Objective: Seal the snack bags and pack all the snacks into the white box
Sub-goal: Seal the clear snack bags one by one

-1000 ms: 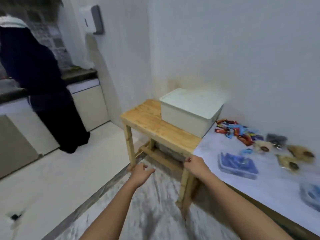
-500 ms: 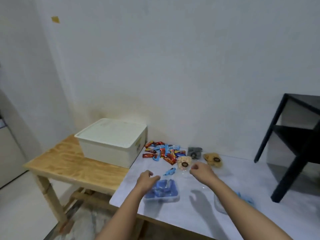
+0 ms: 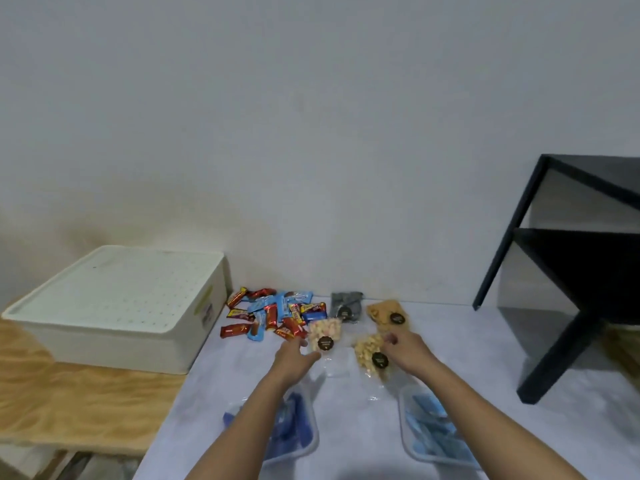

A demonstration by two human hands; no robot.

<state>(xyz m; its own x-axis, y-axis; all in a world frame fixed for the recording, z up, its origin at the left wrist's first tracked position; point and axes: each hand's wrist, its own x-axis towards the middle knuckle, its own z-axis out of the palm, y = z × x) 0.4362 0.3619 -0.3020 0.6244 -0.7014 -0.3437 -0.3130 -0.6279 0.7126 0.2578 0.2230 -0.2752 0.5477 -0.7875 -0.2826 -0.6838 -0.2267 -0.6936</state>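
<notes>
The white box point(image 3: 114, 306) stands at the left on a wooden table with its lid on. A pile of small red and blue candy wrappers point(image 3: 270, 315) lies next to it. Just right of the pile are a clear snack bag of pinkish puffs point(image 3: 323, 332), a bag of yellow snacks point(image 3: 369, 349), a grey bag point(image 3: 344, 306) and a brown bag point(image 3: 388, 313). My left hand point(image 3: 294, 355) reaches to the pinkish bag's lower left edge, fingers apart. My right hand point(image 3: 407, 348) rests its curled fingers on the yellow bag's right edge; whether they grip it is unclear.
Two clear trays of blue packets point(image 3: 294, 427) point(image 3: 429, 431) sit near the front edge of the pale table point(image 3: 485, 375), under my forearms. A black shelf frame point(image 3: 571, 289) stands on the table at the right. The wall runs close behind the snacks.
My view has swung right from the wooden table to the snacks. Both hands have left the table edge and moved forward over the blue trays to the snack bags.
</notes>
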